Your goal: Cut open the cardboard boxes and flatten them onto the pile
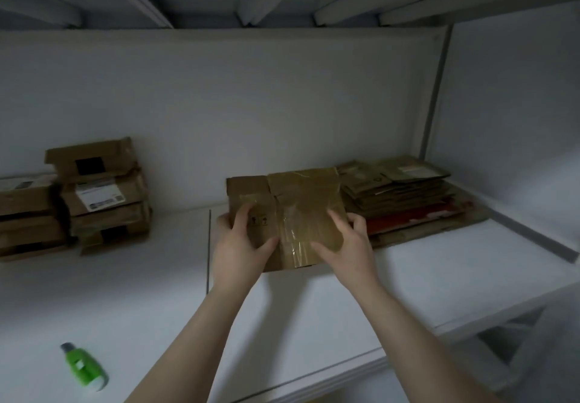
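L hand [241,239] & R hand [348,239] both grip the brown tape-covered cardboard box [301,201] just beside the tall pile of flattened brown cardboard [405,192], which looks well along, but a stack of sealed brown boxes [103,192] waits at left, small green cutter-like tool [83,368] lying apart.

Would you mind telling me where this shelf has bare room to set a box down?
Bare shelf lies between the stack of boxes and the held box, in front of the flattened pile, and around the green tool, near left. Crowded: the left rear by the stack, the right rear by the pile.
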